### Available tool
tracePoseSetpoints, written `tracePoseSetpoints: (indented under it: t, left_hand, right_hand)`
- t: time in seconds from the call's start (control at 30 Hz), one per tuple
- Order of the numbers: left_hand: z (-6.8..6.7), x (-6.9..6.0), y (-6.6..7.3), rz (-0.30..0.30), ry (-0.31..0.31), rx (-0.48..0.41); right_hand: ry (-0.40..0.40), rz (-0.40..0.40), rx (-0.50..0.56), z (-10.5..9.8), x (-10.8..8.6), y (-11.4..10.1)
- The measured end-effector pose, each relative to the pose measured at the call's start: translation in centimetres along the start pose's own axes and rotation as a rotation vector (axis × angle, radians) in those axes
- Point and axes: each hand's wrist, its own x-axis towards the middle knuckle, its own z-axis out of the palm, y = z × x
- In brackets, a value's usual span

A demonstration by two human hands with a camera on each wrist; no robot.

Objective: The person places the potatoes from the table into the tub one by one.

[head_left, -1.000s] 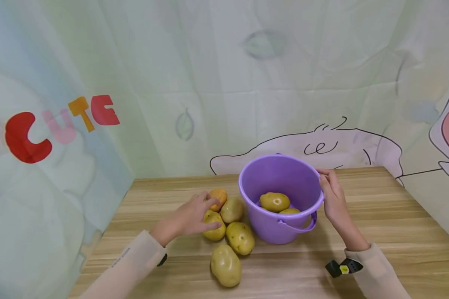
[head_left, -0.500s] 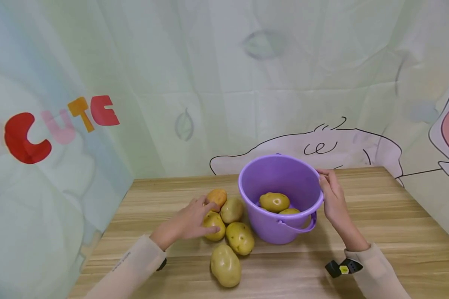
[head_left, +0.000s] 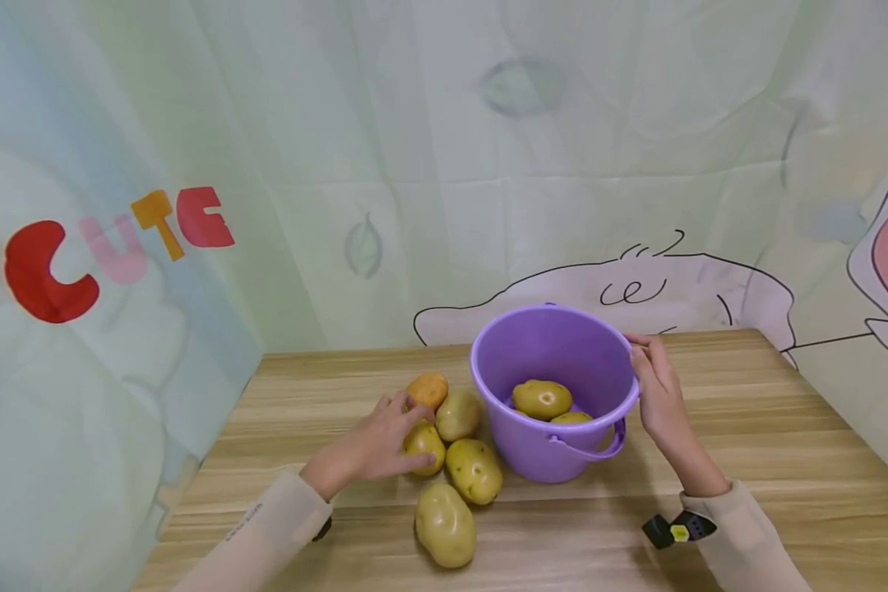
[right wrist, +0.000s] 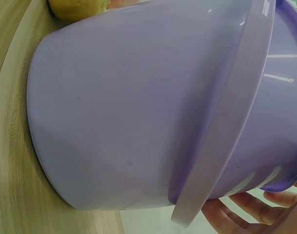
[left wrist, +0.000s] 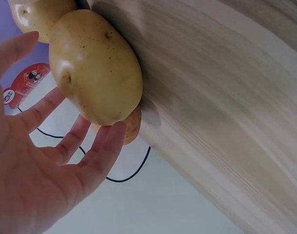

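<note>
In the head view the left hand is spread over a yellow potato, fingers at its far side and thumb at its near side. The left wrist view shows that potato with the fingertips of the left hand at its edge, the thumb standing apart. A purple bucket with potatoes inside stands to the right. The right hand grips its rim on the right side; in the right wrist view the fingers of the right hand lie against the bucket.
An orange-toned potato lies behind, a paler one beside it. Another potato sits close to the bucket, and one lies nearer on the wooden table. A printed curtain hangs behind the table.
The left hand has shifted slightly down and nearer, and more of the orange-toned potato shows beyond its fingers. The right hand and bucket have not visibly moved.
</note>
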Motion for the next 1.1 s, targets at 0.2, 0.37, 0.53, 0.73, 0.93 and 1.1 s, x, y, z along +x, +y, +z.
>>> tracePoseSetpoints:
  t: [0.2,0.37,0.53,0.73,0.93,1.1]
  left_hand:
    - [0.4,0.0,0.0,0.003,0.003,0.026]
    - [0.7,0.0,-0.1,0.002,0.003,0.042]
    - [0.9,0.0,0.0,-0.001,0.005,0.042]
    - [1.0,0.0,0.0,0.002,0.016,0.041]
    - [1.2,0.0,-0.1,0.009,0.028,0.055]
    - [1.4,0.0,-0.3,0.015,0.035,0.050]
  right_hand:
    - [0.003,-0.002,-0.002,0.1,0.0,0.1]
    - [0.001,0.009,0.013,0.1,0.0,0.1]
    - [0.002,0.017,0.004,0.0,0.0,0.1]
    - [0.000,0.020,0.007,0.0,0.0,0.1]
    - [-0.003,0.016,0.013,0.0,0.0,0.1]
    - [-0.001,0.016,0.016,0.0,0.0,0.0]
